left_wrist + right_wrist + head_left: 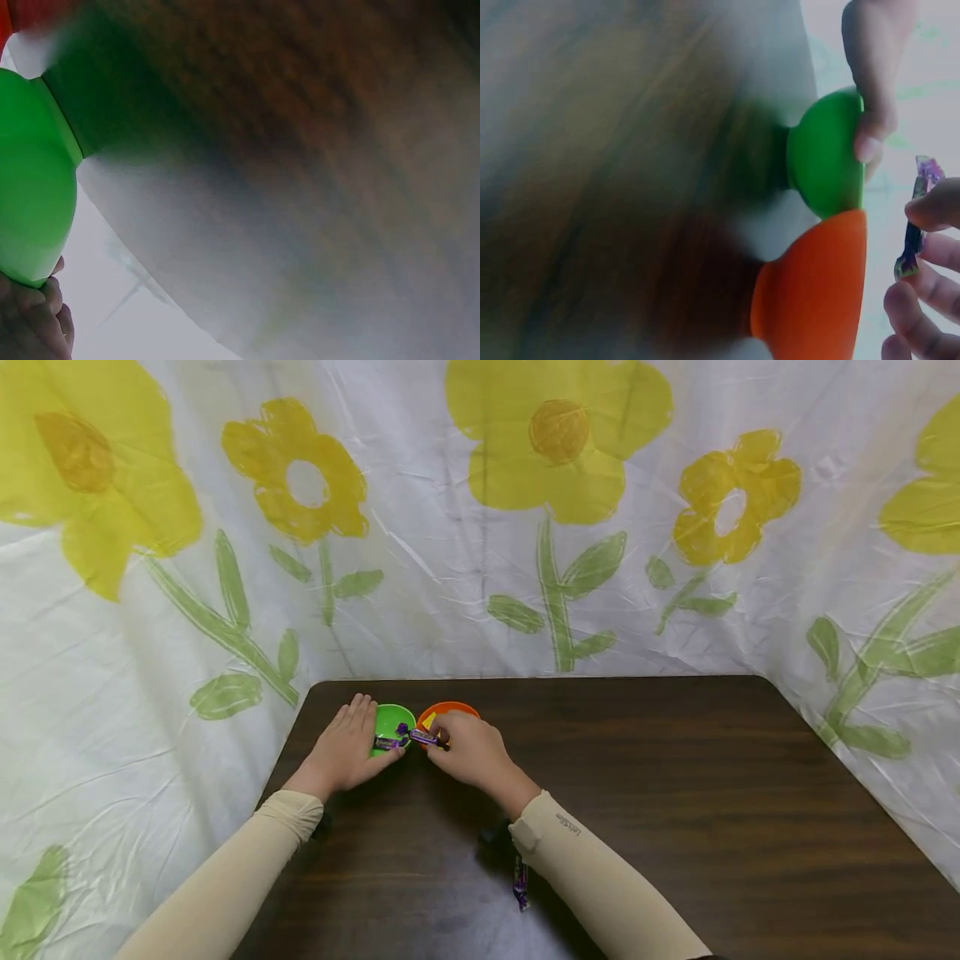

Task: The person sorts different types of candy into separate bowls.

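Right hand [471, 752] pinches purple candy [424, 737] over orange bowl [448, 711].

Green bowl [392, 723], orange bowl [450, 713], purple wrapper [423, 737] — dark brown wood-grain table [675, 793], yellow-flowered white cloth [480, 527].

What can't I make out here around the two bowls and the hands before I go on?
- Orange bowl contents: head view, right hand covers most of it.
- Print on the purple candy: right wrist view, blurred and small.
- Wrapper by the right sleeve: head view, partly under the arm.
- Left hand grip on the green bowl: left wrist view, only fingertips at the frame's edge.
- Table grain: both wrist views, blurred.
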Motion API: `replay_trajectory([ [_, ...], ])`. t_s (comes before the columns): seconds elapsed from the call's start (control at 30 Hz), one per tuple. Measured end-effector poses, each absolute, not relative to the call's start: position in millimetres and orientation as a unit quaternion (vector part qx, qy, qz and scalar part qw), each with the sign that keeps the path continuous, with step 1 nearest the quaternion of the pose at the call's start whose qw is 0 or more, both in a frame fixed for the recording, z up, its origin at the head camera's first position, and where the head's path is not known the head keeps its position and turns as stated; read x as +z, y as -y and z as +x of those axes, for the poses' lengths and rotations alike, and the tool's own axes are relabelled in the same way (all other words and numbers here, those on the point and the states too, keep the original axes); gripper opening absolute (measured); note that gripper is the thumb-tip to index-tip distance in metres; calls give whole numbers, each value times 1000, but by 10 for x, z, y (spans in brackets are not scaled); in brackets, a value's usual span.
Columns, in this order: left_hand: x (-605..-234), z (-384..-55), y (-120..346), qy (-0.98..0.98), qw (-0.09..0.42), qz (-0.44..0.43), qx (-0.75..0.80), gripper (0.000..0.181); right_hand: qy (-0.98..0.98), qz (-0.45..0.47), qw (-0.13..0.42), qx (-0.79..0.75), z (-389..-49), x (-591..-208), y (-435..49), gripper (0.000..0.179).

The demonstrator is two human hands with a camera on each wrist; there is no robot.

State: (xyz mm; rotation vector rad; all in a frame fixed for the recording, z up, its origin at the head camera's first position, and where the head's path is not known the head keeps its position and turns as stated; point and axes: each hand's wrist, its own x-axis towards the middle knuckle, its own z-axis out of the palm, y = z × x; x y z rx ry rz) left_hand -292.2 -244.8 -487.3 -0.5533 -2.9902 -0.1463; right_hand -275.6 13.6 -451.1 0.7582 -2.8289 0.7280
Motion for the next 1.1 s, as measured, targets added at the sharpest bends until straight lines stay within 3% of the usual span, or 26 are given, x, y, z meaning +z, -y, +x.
replay_trajectory([
  [0.2,-4868,-2933,2466,981,50,-180,-44,103,946,255,70,188,-2885,-4448,63,14],
  [0.63,-4877,-2924,2449,982,43,-180,-46,104,943,287,152,74,-2942,-4529,170,6],
  [1.1,-4878,-2937,2456,981,51,-183,-50,105,932,324,128,98,-2978,-4531,193,26],
])
